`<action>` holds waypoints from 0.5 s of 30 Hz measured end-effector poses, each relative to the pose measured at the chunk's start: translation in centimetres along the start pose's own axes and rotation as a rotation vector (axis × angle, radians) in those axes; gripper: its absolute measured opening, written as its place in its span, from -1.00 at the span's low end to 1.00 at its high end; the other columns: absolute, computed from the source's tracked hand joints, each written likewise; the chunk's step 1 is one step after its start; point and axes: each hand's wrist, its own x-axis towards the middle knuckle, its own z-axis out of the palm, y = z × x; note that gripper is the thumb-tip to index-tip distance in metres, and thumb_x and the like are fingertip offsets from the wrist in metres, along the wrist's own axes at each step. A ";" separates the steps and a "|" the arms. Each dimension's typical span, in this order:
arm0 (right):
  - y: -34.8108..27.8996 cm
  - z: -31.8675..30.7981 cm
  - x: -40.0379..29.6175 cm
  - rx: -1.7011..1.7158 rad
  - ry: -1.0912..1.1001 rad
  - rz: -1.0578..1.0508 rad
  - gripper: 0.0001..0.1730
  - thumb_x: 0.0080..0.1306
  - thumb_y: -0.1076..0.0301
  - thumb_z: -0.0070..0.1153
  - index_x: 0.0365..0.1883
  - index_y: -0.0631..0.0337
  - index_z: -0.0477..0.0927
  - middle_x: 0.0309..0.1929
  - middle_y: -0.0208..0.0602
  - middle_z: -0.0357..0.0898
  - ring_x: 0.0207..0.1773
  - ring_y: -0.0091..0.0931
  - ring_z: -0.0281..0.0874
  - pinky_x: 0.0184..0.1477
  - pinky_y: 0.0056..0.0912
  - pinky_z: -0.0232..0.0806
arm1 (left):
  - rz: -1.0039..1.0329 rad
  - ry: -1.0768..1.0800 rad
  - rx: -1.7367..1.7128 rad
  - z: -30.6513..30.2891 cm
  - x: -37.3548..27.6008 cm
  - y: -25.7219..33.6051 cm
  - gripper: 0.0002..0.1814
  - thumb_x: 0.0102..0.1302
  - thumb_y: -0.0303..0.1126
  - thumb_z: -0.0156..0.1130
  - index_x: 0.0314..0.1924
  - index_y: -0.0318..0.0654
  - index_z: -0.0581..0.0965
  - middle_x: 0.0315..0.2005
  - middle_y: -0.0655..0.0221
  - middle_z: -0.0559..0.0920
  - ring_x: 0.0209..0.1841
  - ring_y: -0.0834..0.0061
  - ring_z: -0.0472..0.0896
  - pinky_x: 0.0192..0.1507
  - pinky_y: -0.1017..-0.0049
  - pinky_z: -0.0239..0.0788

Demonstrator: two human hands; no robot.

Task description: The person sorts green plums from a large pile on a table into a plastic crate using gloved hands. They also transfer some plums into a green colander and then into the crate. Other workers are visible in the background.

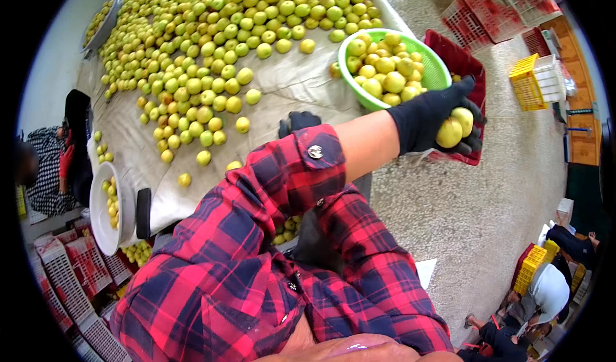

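Note:
My left hand [445, 116], in a black glove, reaches across to the right, over the edge of a dark red crate [476, 73]. Two yellow-green round fruits [455, 127] are held in its fingers. A green plastic basket [435, 64] filled with similar fruits [385, 66] stands at the table's right edge, just beyond my left wrist. My right hand [299, 121], also black-gloved, is at the cloth-covered table [288, 88]; only its fingers show past my left sleeve, and whether they hold anything is hidden. Many loose fruits [207, 97] cover the table's left and far parts.
A white bowl [126, 213] of fruit sits at the near left corner, beside a black object [143, 213]. Another bowl [113, 23] is at the far left. Red and yellow crates [524, 83] stand on the floor. People [548, 290] work at lower right; another person [45, 169] is at left.

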 end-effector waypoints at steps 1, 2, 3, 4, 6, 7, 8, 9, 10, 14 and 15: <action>0.0 -0.7 0.4 -0.004 0.005 -0.004 -0.49 0.33 0.00 0.11 0.12 0.11 0.58 0.09 -0.06 0.61 0.16 -0.18 0.55 0.16 -0.18 0.39 | 0.024 -0.069 -0.056 -0.5 -0.7 0.5 -0.28 0.41 0.32 -0.01 -0.10 -0.35 0.53 -0.31 -0.03 0.65 -0.29 0.01 0.70 -0.33 0.13 0.64; 0.1 -0.3 0.5 -0.007 -0.005 0.001 -0.50 0.34 0.00 0.10 0.13 0.11 0.58 0.09 -0.07 0.61 0.16 -0.18 0.55 0.16 -0.19 0.39 | 0.070 -0.059 -0.094 -1.4 -1.9 0.9 -0.22 0.42 0.36 -0.10 0.00 -0.35 0.50 -0.23 -0.04 0.66 -0.22 0.03 0.71 -0.31 0.19 0.65; 0.3 -0.4 0.4 -0.011 -0.006 0.007 -0.50 0.34 0.00 0.10 0.13 0.11 0.58 0.09 -0.07 0.61 0.16 -0.18 0.55 0.16 -0.19 0.39 | 0.005 -0.080 -0.249 -2.2 -2.6 1.8 -0.18 0.40 0.38 -0.12 0.09 -0.35 0.47 -0.15 -0.07 0.65 -0.12 0.02 0.70 -0.24 0.20 0.66; 0.1 -0.3 0.2 -0.016 -0.018 0.004 -0.50 0.35 0.00 0.09 0.13 0.11 0.58 0.09 -0.07 0.61 0.16 -0.18 0.55 0.16 -0.19 0.39 | 0.069 -0.077 -0.220 -3.1 -3.6 2.5 -0.13 0.40 0.39 -0.11 0.18 -0.39 0.41 -0.06 -0.11 0.62 -0.03 0.01 0.66 -0.14 0.19 0.64; -0.2 -0.5 0.0 -0.023 -0.028 0.000 -0.51 0.35 0.01 0.08 0.13 0.11 0.58 0.09 -0.07 0.61 0.16 -0.19 0.55 0.16 -0.20 0.39 | 0.184 0.007 -0.148 -3.4 -5.1 3.3 -0.05 0.37 0.42 -0.09 0.27 -0.44 0.33 0.03 -0.15 0.58 0.05 -0.01 0.63 0.01 0.17 0.61; -0.2 -0.4 0.1 -0.028 -0.035 0.002 -0.51 0.36 0.01 0.08 0.13 0.11 0.58 0.09 -0.07 0.61 0.17 -0.19 0.55 0.16 -0.20 0.39 | 0.209 0.020 -0.193 -4.2 -5.1 3.8 -0.09 0.40 0.38 -0.11 0.25 -0.45 0.33 0.03 -0.15 0.57 0.05 0.00 0.63 0.01 0.16 0.61; -0.2 -0.3 0.1 -0.029 -0.039 0.004 -0.51 0.36 0.01 0.08 0.13 0.11 0.58 0.10 -0.07 0.61 0.17 -0.19 0.56 0.16 -0.21 0.39 | 0.252 0.055 -0.170 -5.0 -5.1 4.4 -0.10 0.42 0.36 -0.13 0.25 -0.46 0.33 0.03 -0.13 0.58 0.04 0.00 0.63 0.01 0.14 0.61; -0.3 -0.2 0.0 -0.039 -0.046 0.004 -0.52 0.37 0.01 0.07 0.13 0.11 0.58 0.10 -0.07 0.62 0.17 -0.19 0.56 0.16 -0.21 0.39 | 0.297 0.087 -0.154 -5.1 -5.3 4.8 -0.11 0.43 0.35 -0.14 0.25 -0.47 0.32 0.03 -0.11 0.58 0.03 -0.01 0.63 0.01 0.13 0.61; -0.3 -0.1 -0.1 -0.045 -0.049 0.003 -0.52 0.37 0.01 0.07 0.13 0.11 0.58 0.10 -0.07 0.62 0.17 -0.19 0.56 0.16 -0.21 0.39 | 0.368 0.280 -0.057 -4.7 -5.1 5.1 -0.21 0.48 0.27 -0.15 0.20 -0.44 0.38 -0.05 -0.01 0.62 0.03 0.05 0.64 0.00 0.17 0.62; -1.2 0.9 -0.1 -0.074 -0.066 -0.027 -0.53 0.39 0.02 0.05 0.13 0.10 0.59 0.10 -0.08 0.62 0.17 -0.20 0.56 0.16 -0.23 0.40 | 0.491 0.374 0.201 -7.0 -3.7 6.0 -0.50 0.49 0.07 -0.02 -0.07 -0.30 0.53 -0.24 0.17 0.66 -0.15 0.21 0.66 -0.13 0.25 0.57; -1.0 1.2 -0.1 -0.096 -0.066 -0.039 -0.53 0.39 0.02 0.05 0.13 0.10 0.59 0.10 -0.08 0.62 0.17 -0.20 0.56 0.16 -0.23 0.40 | 0.547 0.433 0.302 -8.8 -1.9 5.6 -0.61 0.48 -0.03 0.04 -0.20 -0.23 0.56 -0.34 0.20 0.66 -0.27 0.24 0.67 -0.23 0.22 0.55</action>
